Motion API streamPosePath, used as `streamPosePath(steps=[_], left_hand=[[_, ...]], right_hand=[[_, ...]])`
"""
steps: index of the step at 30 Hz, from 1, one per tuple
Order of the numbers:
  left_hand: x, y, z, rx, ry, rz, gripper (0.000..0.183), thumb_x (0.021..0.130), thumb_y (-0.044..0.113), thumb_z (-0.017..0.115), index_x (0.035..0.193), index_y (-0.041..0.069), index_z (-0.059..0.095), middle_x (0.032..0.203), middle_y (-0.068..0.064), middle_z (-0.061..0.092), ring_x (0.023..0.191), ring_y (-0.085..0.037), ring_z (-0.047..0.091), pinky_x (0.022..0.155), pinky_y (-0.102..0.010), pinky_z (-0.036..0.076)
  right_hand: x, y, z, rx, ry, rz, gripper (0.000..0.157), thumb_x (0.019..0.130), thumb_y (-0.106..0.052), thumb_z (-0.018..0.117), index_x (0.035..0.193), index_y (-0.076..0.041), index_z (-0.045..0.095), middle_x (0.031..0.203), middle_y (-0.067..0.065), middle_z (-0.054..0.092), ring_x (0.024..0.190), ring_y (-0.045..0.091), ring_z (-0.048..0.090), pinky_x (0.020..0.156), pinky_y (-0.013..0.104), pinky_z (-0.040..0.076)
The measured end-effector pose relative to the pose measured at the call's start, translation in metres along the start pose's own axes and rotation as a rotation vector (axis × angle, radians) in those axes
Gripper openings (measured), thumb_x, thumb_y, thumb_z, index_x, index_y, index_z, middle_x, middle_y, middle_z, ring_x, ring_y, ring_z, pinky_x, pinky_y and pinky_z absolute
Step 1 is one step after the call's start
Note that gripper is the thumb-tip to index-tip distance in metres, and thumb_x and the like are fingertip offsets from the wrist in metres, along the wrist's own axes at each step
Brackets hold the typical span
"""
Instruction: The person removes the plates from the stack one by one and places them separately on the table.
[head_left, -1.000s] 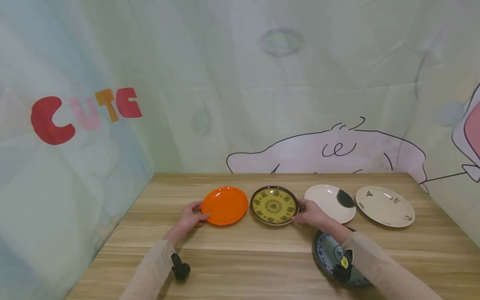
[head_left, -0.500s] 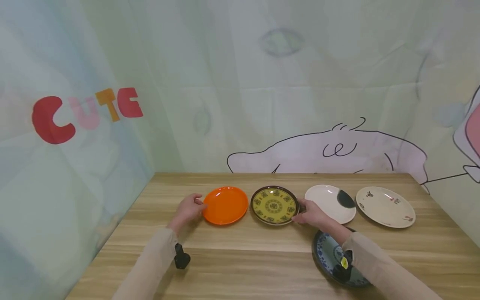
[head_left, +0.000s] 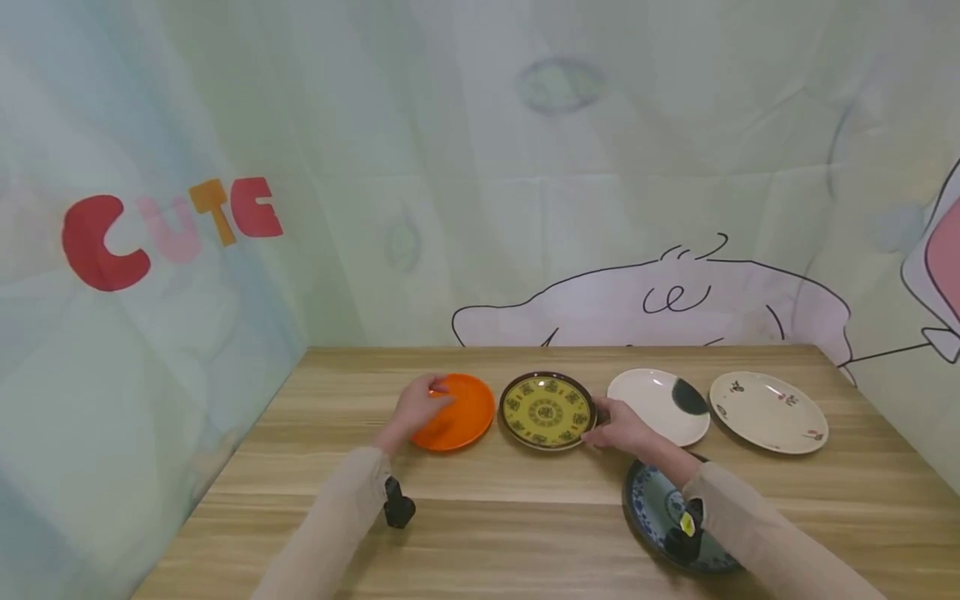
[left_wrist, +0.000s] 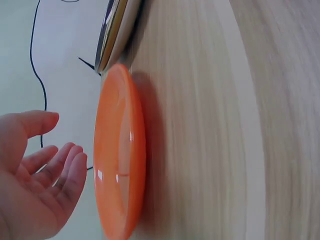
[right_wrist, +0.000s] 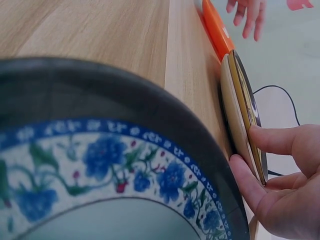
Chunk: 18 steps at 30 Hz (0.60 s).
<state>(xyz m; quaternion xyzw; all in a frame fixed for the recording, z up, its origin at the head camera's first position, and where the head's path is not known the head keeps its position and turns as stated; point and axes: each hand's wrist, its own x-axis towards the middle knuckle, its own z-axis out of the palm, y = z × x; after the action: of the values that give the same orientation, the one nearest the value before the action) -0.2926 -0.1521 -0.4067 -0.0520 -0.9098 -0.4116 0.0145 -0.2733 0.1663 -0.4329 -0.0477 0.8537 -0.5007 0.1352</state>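
Observation:
My left hand (head_left: pixel 420 407) is over the left part of a glossy orange plate (head_left: pixel 467 421), hiding some of it. In the left wrist view, the fingers are loosely bent and stand apart from the orange plate (left_wrist: pixel 120 155), holding nothing. To the right lies a yellow patterned plate (head_left: pixel 546 412) with a dark rim. My right hand (head_left: pixel 624 429) pinches its right edge; in the right wrist view, the thumb is on the top of the rim and fingers are at the underside. A paler layer (right_wrist: pixel 231 100) shows beneath the yellow plate.
A white plate (head_left: pixel 648 404) with a dark patch and a cream oval plate (head_left: pixel 768 417) with small motifs lie to the right. Nearer, a blue flowered plate (head_left: pixel 652 508) sits under my right forearm. The wooden table (head_left: pixel 480 533) ends at a printed curtain (head_left: pixel 375 250).
My left hand has let go of the orange plate's left edge, lifted and moved right over it. The right hand has kept its grip on the yellow plate; the plates have stayed put.

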Motion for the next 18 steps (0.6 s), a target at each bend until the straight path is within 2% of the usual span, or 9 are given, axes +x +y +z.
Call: streamPosePath(steps=[5,8,13,15,18], left_hand=[[0.000,0.014,0.014,-0.025,-0.071,0.031,0.041,0.085,0.012,0.061,0.121,-0.005,0.052,0.109,-0.016,0.060,0.102,-0.029,0.055,0.089,-0.041,0.045],[0.000,0.018,0.023,-0.052,-0.110,-0.007,0.040,0.086,0.015,0.061,0.121,-0.002,0.052,0.112,-0.013,0.059,0.104,-0.027,0.054,0.090,-0.041,0.045],[0.003,0.021,0.034,-0.079,-0.133,0.008,0.039,0.086,0.014,0.061,0.120,-0.003,0.052,0.109,-0.013,0.060,0.103,-0.027,0.054,0.092,-0.040,0.044],[0.003,0.023,0.037,-0.071,-0.138,0.024,0.039,0.085,0.013,0.061,0.120,-0.004,0.052,0.107,-0.013,0.060,0.102,-0.027,0.055,0.091,-0.039,0.045],[0.002,0.027,0.041,-0.076,-0.148,0.011,0.041,0.085,0.014,0.062,0.120,-0.005,0.052,0.108,-0.014,0.060,0.101,-0.027,0.056,0.089,-0.039,0.046]], right_hand=[[0.000,0.001,-0.002,-0.008,-0.001,0.001,0.076,0.075,-0.003,0.068,0.135,0.014,0.025,0.121,0.028,0.049,0.069,0.016,0.059,0.065,0.028,0.052],[0.000,0.001,-0.002,-0.018,-0.003,0.006,0.076,0.075,-0.004,0.068,0.135,0.014,0.025,0.126,0.030,0.044,0.072,0.015,0.059,0.069,0.029,0.052],[0.001,0.001,-0.002,-0.029,-0.007,-0.002,0.075,0.075,-0.005,0.068,0.135,0.014,0.026,0.129,0.031,0.041,0.073,0.015,0.059,0.071,0.028,0.052],[0.002,0.001,-0.002,-0.026,-0.006,-0.006,0.075,0.075,-0.005,0.069,0.134,0.014,0.027,0.127,0.030,0.044,0.071,0.015,0.059,0.068,0.027,0.052],[0.002,0.001,-0.002,-0.020,-0.008,-0.001,0.074,0.075,-0.004,0.068,0.134,0.014,0.027,0.124,0.029,0.047,0.069,0.014,0.058,0.065,0.027,0.051]])
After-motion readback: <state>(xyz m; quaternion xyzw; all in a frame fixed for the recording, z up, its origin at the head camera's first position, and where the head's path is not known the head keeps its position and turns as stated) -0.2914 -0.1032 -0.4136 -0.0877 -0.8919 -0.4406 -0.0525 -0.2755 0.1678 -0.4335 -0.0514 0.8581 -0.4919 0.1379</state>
